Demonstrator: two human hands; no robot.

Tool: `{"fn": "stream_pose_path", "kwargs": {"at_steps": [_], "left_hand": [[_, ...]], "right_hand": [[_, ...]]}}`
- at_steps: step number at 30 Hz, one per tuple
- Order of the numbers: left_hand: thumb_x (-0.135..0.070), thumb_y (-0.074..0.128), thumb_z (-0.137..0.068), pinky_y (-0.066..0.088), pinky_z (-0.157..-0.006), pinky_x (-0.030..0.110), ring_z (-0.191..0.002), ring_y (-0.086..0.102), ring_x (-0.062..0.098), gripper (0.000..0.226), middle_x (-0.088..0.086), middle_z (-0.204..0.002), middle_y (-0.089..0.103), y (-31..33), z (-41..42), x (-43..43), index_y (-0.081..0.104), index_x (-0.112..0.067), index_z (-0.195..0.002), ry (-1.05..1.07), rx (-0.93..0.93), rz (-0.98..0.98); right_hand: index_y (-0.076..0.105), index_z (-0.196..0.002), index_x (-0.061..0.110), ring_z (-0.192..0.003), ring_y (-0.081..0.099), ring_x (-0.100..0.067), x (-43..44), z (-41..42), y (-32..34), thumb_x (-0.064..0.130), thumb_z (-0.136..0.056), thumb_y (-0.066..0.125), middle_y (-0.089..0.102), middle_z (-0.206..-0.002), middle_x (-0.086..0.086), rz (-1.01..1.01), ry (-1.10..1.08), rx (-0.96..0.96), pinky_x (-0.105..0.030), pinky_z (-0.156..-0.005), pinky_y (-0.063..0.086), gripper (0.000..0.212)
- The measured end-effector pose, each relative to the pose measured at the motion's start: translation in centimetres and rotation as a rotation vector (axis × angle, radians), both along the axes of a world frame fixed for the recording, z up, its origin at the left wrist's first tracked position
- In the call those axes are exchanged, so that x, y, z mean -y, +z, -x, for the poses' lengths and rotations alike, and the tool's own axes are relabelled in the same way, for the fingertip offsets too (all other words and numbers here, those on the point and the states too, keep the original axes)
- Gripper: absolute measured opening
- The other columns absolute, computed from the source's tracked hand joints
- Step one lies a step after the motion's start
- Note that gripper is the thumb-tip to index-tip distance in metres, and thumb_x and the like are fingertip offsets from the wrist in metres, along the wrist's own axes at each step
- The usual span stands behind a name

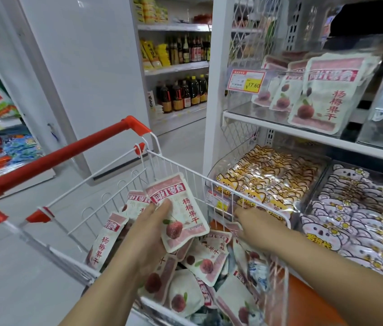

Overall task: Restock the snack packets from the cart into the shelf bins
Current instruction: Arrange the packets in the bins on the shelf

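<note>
My left hand [149, 228] holds a stack of white-and-pink bayberry snack packets [181, 212] above the wire cart [120, 184], thumb on the top packet's face. Reaching down into the cart's right side, my right hand [255, 225] has its fingers on a packet [234, 228] against the wire wall; whether it grips that packet cannot be told. Several more of the same packets [205, 258] lie loose in the cart. On the upper shelf to the right stands a clear bin [240, 104] with matching packets [327, 92] upright inside.
The cart's red handle [72, 151] crosses the left. Below the upper shelf, clear bins hold yellow cat-print packets [270, 177] and pink-and-white packets [355, 212]. A price tag [246, 81] hangs on the upper bin. Bottles [181, 92] fill far shelves across the aisle.
</note>
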State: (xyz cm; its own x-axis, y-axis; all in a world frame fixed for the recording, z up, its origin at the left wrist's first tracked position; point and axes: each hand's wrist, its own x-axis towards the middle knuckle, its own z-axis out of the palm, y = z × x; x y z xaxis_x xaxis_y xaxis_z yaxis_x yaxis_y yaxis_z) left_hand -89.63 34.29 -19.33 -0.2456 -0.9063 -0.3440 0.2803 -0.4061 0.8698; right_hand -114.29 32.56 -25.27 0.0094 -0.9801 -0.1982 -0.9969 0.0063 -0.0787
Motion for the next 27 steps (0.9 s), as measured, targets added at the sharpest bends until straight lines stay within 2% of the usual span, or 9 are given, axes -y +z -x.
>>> {"fn": "stream_pose_path", "kwargs": {"at_steps": [3,5,10,12,14,17,21,25,27], "left_hand": [[-0.029,0.043,-0.107,0.061,-0.079,0.047,-0.101,0.073,0.038,0.037,0.021,-0.113,0.073,-0.1,-0.1,-0.1,0.052,-0.004,-0.132,0.004,0.034,-0.006],[-0.034,0.037,-0.108,0.059,-0.085,0.05,-0.1,0.073,0.036,0.039,0.018,-0.111,0.074,-0.1,0.0,-0.3,0.055,-0.006,-0.13,-0.018,0.102,0.015],[-0.045,0.029,-0.108,0.049,-0.102,0.049,-0.101,0.074,0.022,0.045,0.001,-0.104,0.078,-0.7,-0.2,-0.7,0.068,-0.022,-0.11,-0.065,0.427,0.157],[-0.044,0.028,-0.107,0.054,-0.09,0.031,-0.091,0.072,0.008,0.044,-0.009,-0.095,0.078,-0.8,-0.1,-1.0,0.069,-0.028,-0.104,-0.043,0.596,0.286],[-0.041,0.031,-0.108,0.053,-0.065,0.015,-0.074,0.07,-0.002,0.042,-0.017,-0.084,0.076,-0.7,0.2,-1.4,0.07,-0.03,-0.099,0.01,0.623,0.347],[-0.041,0.034,-0.106,0.056,-0.073,0.024,-0.078,0.071,0.002,0.043,-0.011,-0.087,0.077,-0.4,1.0,-1.9,0.073,-0.026,-0.094,0.006,0.684,0.481],[-0.039,0.036,-0.106,0.045,-0.056,0.007,-0.073,0.068,-0.002,0.042,0.0,-0.095,0.071,-0.6,1.7,-2.4,0.069,-0.015,-0.098,-0.116,0.67,0.462],[-0.051,0.037,-0.103,0.039,-0.083,0.015,-0.095,0.053,-0.013,0.026,-0.033,-0.105,0.055,-0.4,1.5,-2.6,0.06,-0.044,-0.113,-0.229,0.706,0.422],[-0.065,0.04,-0.096,0.035,-0.105,0.028,-0.111,0.045,-0.018,0.04,-0.036,-0.123,0.05,-0.2,1.7,-2.8,0.052,-0.05,-0.132,-0.296,0.665,0.353]], "right_hand": [[0.062,-0.109,0.007,-0.089,0.065,-0.03,1.1,-0.5,-0.8,0.019,-0.097,0.06,0.065,-0.105,-0.012,0.034,0.008,-0.104,-0.043,-0.079,0.057,0.017],[0.063,-0.097,0.008,-0.085,0.066,-0.031,0.9,-0.6,-1.0,0.018,-0.096,0.061,0.065,-0.095,-0.011,0.085,0.026,-0.11,-0.045,-0.077,0.058,0.01],[0.053,-0.071,0.018,-0.059,0.054,-0.017,-1.4,0.9,3.0,0.039,-0.096,0.059,0.056,-0.062,0.0,0.367,-0.047,0.282,-0.029,-0.057,0.045,0.033],[0.048,-0.064,0.017,-0.052,0.044,-0.008,-2.7,1.0,5.4,0.028,-0.092,0.065,0.051,-0.056,0.003,0.459,-0.076,0.473,-0.022,-0.05,0.03,0.034],[0.049,-0.06,0.014,-0.05,0.039,-0.006,-4.1,0.3,7.7,0.023,-0.088,0.067,0.045,-0.052,0.007,0.504,-0.082,0.66,-0.022,-0.049,0.028,0.035],[0.053,-0.061,0.009,-0.051,0.037,-0.007,-5.3,-1.5,9.3,0.017,-0.088,0.066,0.044,-0.054,0.004,0.529,-0.066,0.816,-0.026,-0.051,0.026,0.031],[0.044,-0.054,0.017,-0.049,0.035,-0.007,-5.0,-4.3,7.9,0.011,-0.087,0.064,0.039,-0.047,0.01,0.549,-0.087,0.863,-0.028,-0.05,0.024,0.039],[0.04,-0.055,0.017,-0.048,0.03,-0.006,-4.7,-6.4,5.7,0.018,-0.09,0.064,0.033,-0.048,0.008,0.507,-0.119,0.912,-0.033,-0.053,0.027,0.043],[0.042,-0.054,0.018,-0.048,0.034,-0.008,-4.4,-6.9,5.4,0.02,-0.09,0.066,0.037,-0.048,0.006,0.491,-0.153,0.971,-0.032,-0.055,0.03,0.044]]}}
